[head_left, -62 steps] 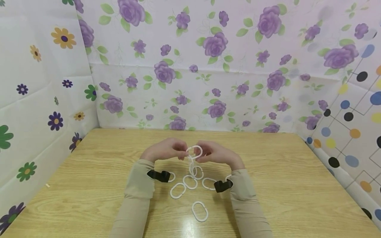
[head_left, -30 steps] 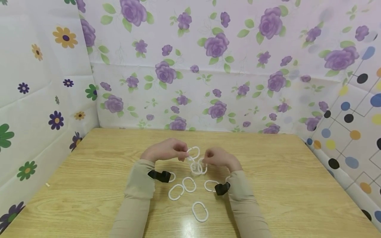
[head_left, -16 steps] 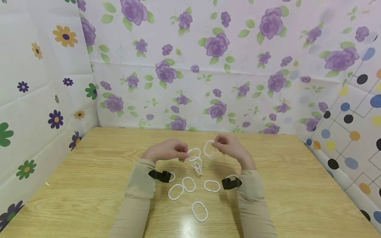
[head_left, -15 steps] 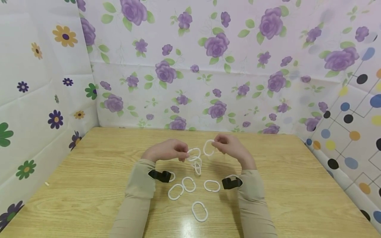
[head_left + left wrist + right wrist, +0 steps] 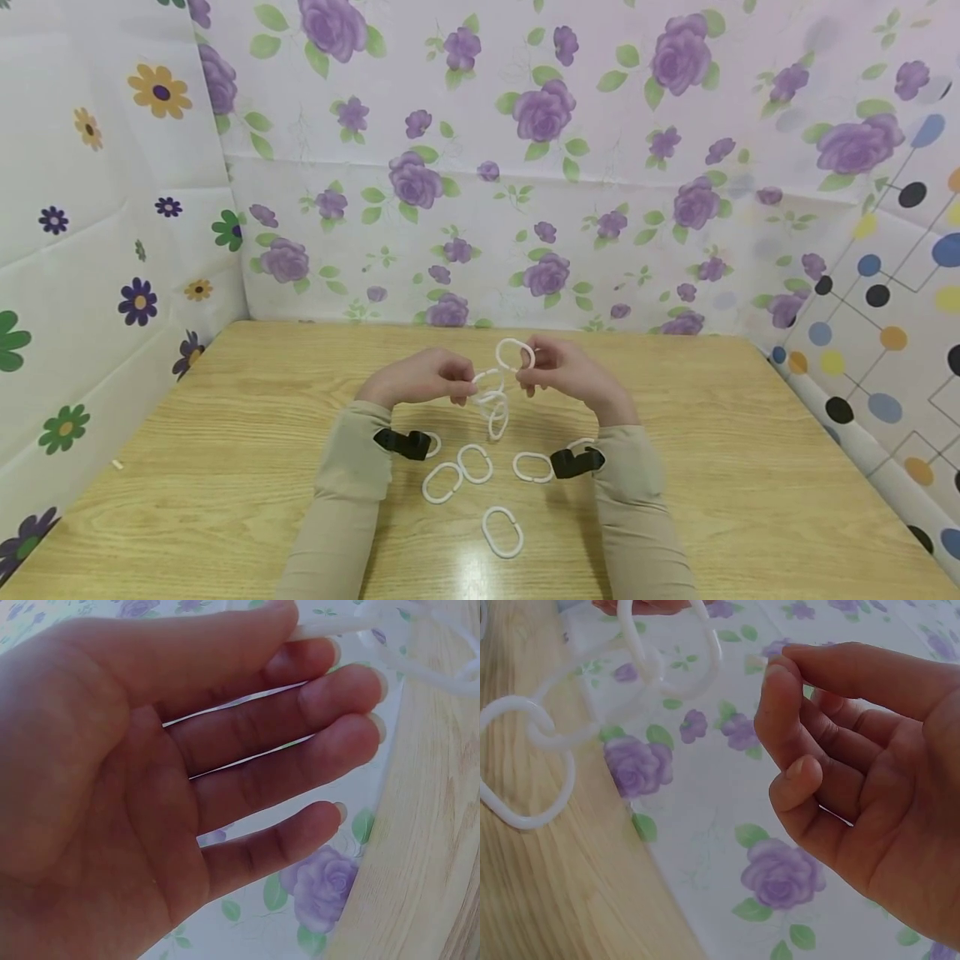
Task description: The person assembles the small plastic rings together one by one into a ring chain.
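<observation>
My left hand (image 5: 423, 377) pinches a white plastic oval chain link (image 5: 488, 372) between thumb and fingertips, its other fingers loosely extended in the left wrist view. From that link hang more joined white links (image 5: 491, 435), above the table. Up and to the right, my right hand (image 5: 566, 377) pinches a single white link (image 5: 498, 353), raised beside the top of the chain and overlapping none of the loose links. The right wrist view has the hanging links (image 5: 529, 823) at left, and the right thumb and forefinger meeting at their tips.
Several loose white links lie on the wooden table (image 5: 225, 467): two touching ones at centre left (image 5: 424, 483), one at right (image 5: 531, 454) and one nearest the front (image 5: 485, 527). Black wrist cameras (image 5: 405, 444) partly cover others. Flower-patterned cloth (image 5: 487, 250) stands behind.
My right hand went from beside the left hand down to the hanging links, drew one link away to the right, then came back left with it turned. The left hand kept its place.
</observation>
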A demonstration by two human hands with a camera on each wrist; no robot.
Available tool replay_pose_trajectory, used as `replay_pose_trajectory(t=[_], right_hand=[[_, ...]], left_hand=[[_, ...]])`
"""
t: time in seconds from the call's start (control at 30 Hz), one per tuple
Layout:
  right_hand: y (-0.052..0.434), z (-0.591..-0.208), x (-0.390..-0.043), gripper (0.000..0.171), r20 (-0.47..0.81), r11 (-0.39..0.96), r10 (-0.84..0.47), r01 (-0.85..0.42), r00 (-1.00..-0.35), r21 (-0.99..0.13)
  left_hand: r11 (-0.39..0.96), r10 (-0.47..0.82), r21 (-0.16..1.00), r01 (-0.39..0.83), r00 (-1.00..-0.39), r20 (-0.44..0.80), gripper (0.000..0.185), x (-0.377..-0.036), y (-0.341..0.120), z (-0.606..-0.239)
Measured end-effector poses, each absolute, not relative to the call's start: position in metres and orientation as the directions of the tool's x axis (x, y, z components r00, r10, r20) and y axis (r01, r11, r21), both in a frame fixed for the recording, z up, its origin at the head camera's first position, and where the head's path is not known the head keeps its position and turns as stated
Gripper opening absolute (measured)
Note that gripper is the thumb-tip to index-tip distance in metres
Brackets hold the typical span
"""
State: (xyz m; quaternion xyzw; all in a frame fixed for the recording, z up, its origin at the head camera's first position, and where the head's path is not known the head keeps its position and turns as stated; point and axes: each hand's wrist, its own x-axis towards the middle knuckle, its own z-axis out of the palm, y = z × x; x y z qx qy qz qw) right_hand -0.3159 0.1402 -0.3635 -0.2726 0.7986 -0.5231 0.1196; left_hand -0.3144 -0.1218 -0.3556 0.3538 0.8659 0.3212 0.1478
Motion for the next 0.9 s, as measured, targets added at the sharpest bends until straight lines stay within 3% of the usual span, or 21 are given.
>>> replay_pose_trajectory(t=[0.57,0.9], right_hand=[[0.1325,-0.3647,-0.3137,0.012,0.080,0.304,-0.658,-0.362,-0.749,-0.881],[0.1305,-0.3662,-0.3164,0.011,0.089,0.297,-0.644,-0.355,-0.760,-0.887]], left_hand=[[0.533,0.716,0.665,0.523,-0.697,-0.026,0.022,-0.3127,-0.1188,-0.3553],[0.536,0.711,0.666,0.519,-0.703,-0.025,0.022,-0.3139,-0.1187,-0.3572]])
